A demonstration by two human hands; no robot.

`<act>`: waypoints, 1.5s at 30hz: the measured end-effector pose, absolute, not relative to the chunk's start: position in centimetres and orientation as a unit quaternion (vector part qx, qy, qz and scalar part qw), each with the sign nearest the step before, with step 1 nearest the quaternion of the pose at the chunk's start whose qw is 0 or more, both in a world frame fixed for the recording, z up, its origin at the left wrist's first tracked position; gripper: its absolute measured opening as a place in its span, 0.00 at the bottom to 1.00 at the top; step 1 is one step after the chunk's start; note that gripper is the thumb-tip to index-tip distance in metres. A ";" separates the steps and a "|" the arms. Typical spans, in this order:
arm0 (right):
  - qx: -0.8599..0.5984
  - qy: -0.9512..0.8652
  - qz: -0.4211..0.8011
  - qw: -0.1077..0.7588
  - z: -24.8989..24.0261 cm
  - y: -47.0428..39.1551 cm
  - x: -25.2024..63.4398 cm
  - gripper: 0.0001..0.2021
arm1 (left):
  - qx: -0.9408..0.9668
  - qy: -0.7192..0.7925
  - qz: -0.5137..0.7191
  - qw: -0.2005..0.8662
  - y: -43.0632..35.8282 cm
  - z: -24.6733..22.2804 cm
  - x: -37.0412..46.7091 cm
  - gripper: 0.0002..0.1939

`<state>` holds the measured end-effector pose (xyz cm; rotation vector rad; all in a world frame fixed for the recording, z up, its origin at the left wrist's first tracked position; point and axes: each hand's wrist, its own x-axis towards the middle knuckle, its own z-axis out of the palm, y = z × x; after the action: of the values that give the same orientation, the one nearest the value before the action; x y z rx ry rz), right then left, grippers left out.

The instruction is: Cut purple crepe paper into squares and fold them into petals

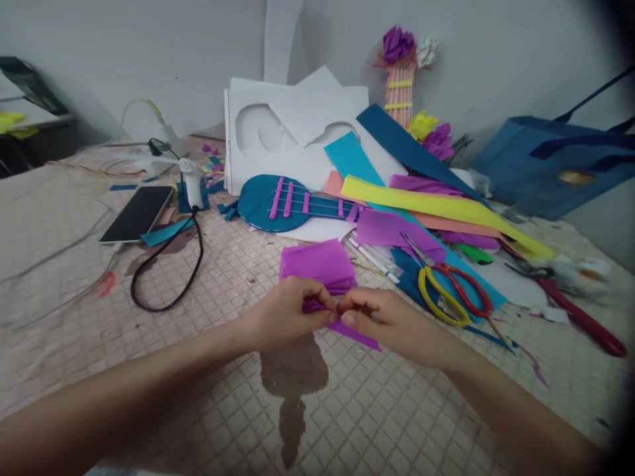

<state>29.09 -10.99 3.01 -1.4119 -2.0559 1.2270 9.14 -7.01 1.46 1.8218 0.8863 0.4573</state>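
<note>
My left hand [290, 314] pinches a piece of purple crepe paper [357, 333], its thumb and fingertips closed on the bunched edge. My right hand [389, 320] meets it fingertip to fingertip, also pinching the same paper. Part of that piece shows below the fingers as a flat strip. Just beyond my hands lies a folded stack of purple crepe paper [317, 260] on the patterned table cover. Behind it rests a small blue paper guitar [274, 203] with purple bars and strings. The exact fold between my fingertips is hidden.
Scissors with yellow and red handles [454, 294] and red-handled pliers [580, 314] lie at right. Yellow [436, 205] and blue paper strips pile behind them. A phone [137, 213] and a white glue gun [192, 185] with a black cable sit left. A blue bag [550, 165] stands far right.
</note>
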 end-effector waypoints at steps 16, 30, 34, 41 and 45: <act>-0.487 -0.681 0.512 0.190 2.4 -11.8 30.4 0.16 | 0.762 0.353 0.142 0.524 -5.8 1.8 7.8 0.07; -0.504 -0.602 0.547 0.289 0.8 -12.5 28.8 0.10 | 0.614 0.316 0.228 0.686 -6.4 1.2 8.4 0.12; -0.504 -0.590 0.559 0.292 0.7 -12.6 28.5 0.13 | 0.622 0.359 0.233 0.655 -6.9 1.3 8.7 0.07; -0.514 -0.547 0.587 0.303 0.6 -12.8 28.3 0.15 | 0.580 0.376 0.204 0.694 -6.4 1.4 8.2 0.15; -0.513 -0.491 0.631 0.311 0.2 -12.9 28.3 0.16 | 0.534 0.382 0.204 0.727 -5.8 1.4 7.9 0.21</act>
<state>28.34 -12.90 0.17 -1.3554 -1.2965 1.6656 7.90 -5.84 1.44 1.1764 0.8415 0.4501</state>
